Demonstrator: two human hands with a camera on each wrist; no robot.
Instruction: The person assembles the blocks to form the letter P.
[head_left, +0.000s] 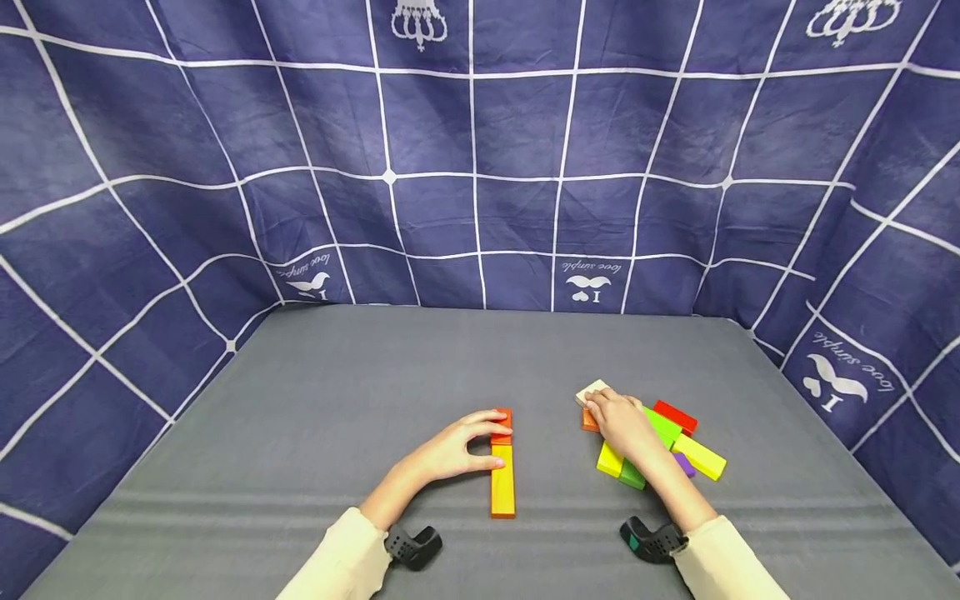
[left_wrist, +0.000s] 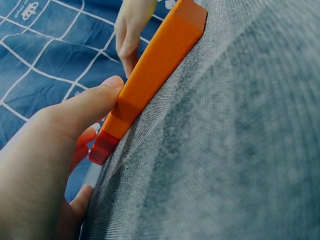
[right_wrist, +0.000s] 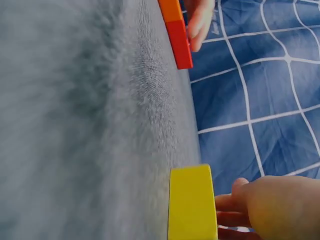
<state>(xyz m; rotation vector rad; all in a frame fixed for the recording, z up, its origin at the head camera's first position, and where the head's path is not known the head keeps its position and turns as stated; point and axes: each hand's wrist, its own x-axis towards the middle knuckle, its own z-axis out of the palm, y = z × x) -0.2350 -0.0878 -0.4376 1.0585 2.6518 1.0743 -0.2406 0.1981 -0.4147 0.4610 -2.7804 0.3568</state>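
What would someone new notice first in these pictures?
Probably the bright cluster of blocks partly under the right hand, on the right of the gray table. Next, a red block and a yellow block lined end to end near the middle, by the left hand. Behind hangs a white-gridded blue curtain.

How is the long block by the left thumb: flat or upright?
Flat: the long block stretches along the table in the head view.

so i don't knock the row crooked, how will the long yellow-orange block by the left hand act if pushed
The long yellow-orange block looks stiff, given its straight edges. Lying flat on the grey surface, it will probably slide rather than roll or tip. Pushed endwise toward the red block touching its far end, it would likely move that too.
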